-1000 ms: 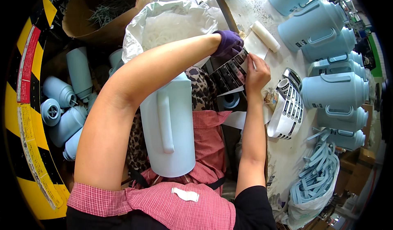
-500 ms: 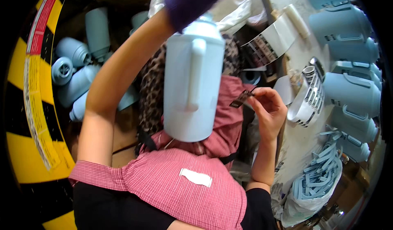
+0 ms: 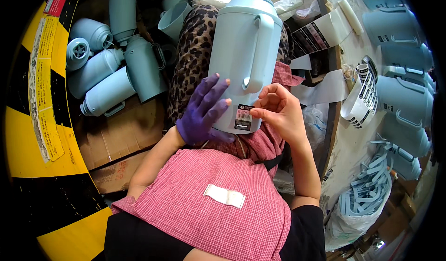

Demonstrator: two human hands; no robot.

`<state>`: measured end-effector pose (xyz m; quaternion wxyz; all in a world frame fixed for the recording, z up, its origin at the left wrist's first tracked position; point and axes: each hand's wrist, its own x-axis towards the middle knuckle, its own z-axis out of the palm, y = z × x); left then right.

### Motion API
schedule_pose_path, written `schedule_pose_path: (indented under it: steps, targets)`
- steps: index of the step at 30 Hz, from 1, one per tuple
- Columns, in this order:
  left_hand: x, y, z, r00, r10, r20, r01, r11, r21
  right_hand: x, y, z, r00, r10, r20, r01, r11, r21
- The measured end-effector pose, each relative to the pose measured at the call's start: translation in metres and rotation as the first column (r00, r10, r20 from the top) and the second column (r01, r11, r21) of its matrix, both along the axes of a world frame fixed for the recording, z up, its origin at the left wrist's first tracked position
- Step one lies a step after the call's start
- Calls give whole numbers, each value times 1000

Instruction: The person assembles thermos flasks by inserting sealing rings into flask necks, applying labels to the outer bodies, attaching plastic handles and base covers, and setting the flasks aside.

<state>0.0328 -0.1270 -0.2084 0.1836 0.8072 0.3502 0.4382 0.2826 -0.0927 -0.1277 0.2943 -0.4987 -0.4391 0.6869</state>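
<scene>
A light blue thermos flask [image 3: 232,61] with a side handle [image 3: 261,52] lies along my lap, its neck pointing away from me. My left hand [image 3: 202,112] wears a purple glove with bare fingertips; its fingers are spread beside the flask's lower wall and hold nothing. Against the flask near its base is a black and pink label sticker [image 3: 243,118]. The thumb and forefinger of my right hand [image 3: 281,112] pinch together at the sticker's right edge. Whether the whole sticker touches the flask I cannot tell.
Several blue flask bodies [image 3: 104,87] lie in a cardboard box on the left, behind a yellow-black striped edge [image 3: 60,214]. On the right bench stand several handled flasks [image 3: 404,96], a curled label strip [image 3: 360,98] and a bag of blue straps [image 3: 367,191].
My left hand has come down from the flask's top to its lower side. The sticker, held away from the flask before, is now against it. The flask has shifted up and right.
</scene>
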Motion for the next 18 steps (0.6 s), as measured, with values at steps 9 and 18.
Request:
schedule_pose_path:
  steps: [9, 18]
  targets:
    - [1, 4, -9, 971, 2, -237, 15, 997, 73, -6, 15, 14, 752, -51, 657, -122, 969, 215]
    - [-33, 40, 60, 979, -54, 198, 70, 995, -76, -22, 21, -25, 965, -231, -123, 260, 797, 545]
